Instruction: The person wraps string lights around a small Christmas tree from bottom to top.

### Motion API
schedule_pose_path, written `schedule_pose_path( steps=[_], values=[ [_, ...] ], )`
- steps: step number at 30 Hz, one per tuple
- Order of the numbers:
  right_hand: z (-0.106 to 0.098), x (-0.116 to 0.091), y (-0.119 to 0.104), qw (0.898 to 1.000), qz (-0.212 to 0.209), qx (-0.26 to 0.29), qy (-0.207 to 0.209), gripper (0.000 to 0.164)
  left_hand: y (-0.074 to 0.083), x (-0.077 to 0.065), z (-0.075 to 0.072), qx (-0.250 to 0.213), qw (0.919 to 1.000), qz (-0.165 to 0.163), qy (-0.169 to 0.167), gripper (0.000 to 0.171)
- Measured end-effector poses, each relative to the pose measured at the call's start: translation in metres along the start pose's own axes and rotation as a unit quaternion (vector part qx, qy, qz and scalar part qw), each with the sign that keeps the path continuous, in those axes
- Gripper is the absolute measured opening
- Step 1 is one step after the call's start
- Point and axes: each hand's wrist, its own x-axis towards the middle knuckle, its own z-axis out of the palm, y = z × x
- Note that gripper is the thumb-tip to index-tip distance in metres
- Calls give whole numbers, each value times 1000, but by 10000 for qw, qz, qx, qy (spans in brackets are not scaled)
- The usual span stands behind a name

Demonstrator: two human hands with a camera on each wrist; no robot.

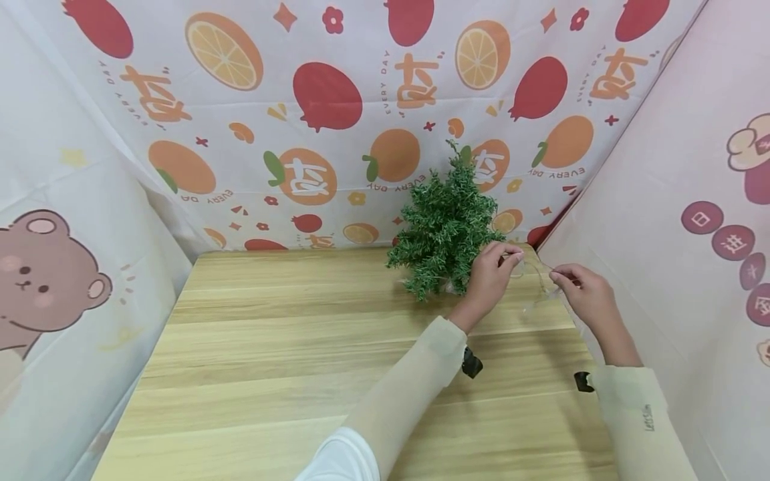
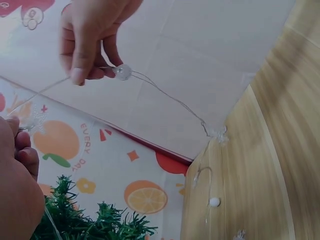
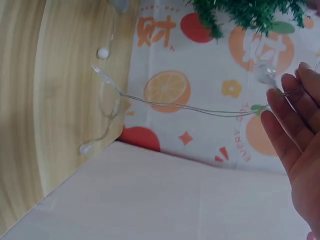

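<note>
A thin, clear-wired string of lights (image 2: 172,99) with frosted bulbs runs between both hands. My left hand (image 1: 490,279) pinches the wire beside the right side of a small green artificial Christmas tree (image 1: 448,224). Further right, my right hand (image 1: 586,294) pinches another stretch of it between thumb and fingers. In the left wrist view a round clear bulb (image 2: 123,72) sits right at the right hand's fingertips. From there a doubled length of wire hangs down toward the wooden table. The left hand's fingertips are partly cut off by that view's edge.
More of the light string, with a small white bulb (image 3: 103,53), lies on the wooden table (image 1: 252,347) near its back right corner. Fruit-printed cloth (image 1: 337,40) hangs behind the tree. Another cloth wall (image 1: 662,280) stands close along the right side.
</note>
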Motion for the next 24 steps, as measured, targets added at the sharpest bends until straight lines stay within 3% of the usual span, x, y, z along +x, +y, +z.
schedule_pose_path(
  steps=[12, 18, 24],
  values=[
    [3, -7, 25, 9997, 150, 115, 133, 29, 5, 4, -3, -214, 9995, 163, 162, 21],
    [3, -9, 37, 9989, 126, 61, 449, 23, 6, 5, -6, -277, 9994, 119, 167, 20],
    [0, -12, 49, 9973, 672, 126, 282, 32, 8, 7, -9, -347, 9991, 112, 209, 22]
  ],
)
